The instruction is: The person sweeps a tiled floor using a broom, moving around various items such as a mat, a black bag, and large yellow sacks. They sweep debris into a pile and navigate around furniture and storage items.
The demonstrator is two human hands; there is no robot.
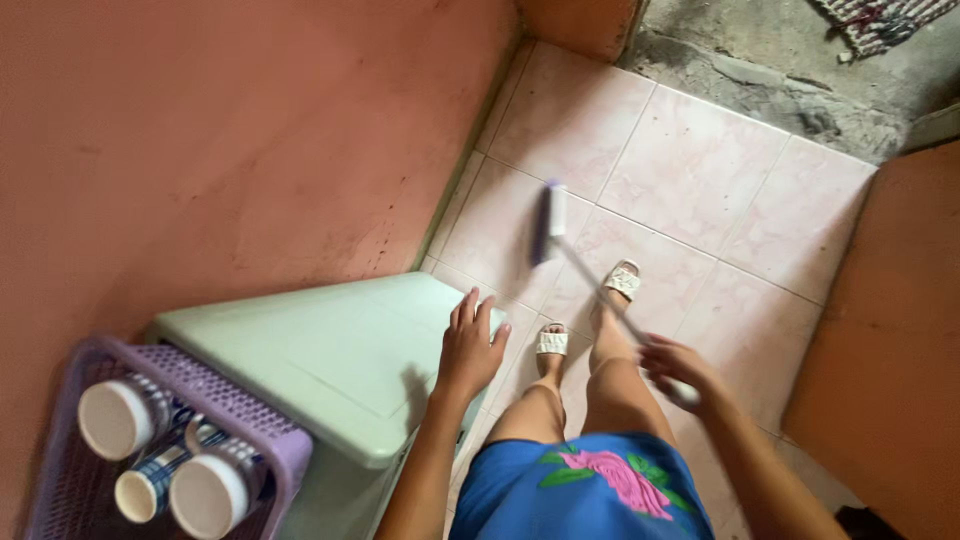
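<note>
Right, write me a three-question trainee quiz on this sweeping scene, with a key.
1. True or false: the left hand rests on the pale green cabinet top.
2. What does the right hand hold?
A. a folded cloth
B. the handle of a long broom
C. a bucket
3. Fill in: the purple basket at the lower left holds three ____ lying on their sides.

Key:
1. True. The palm lies flat at the top's edge.
2. B. The broom's purple head is down on the pink tiled floor, ahead of the sandalled feet.
3. Containers, with pale round lids facing the camera.
</note>
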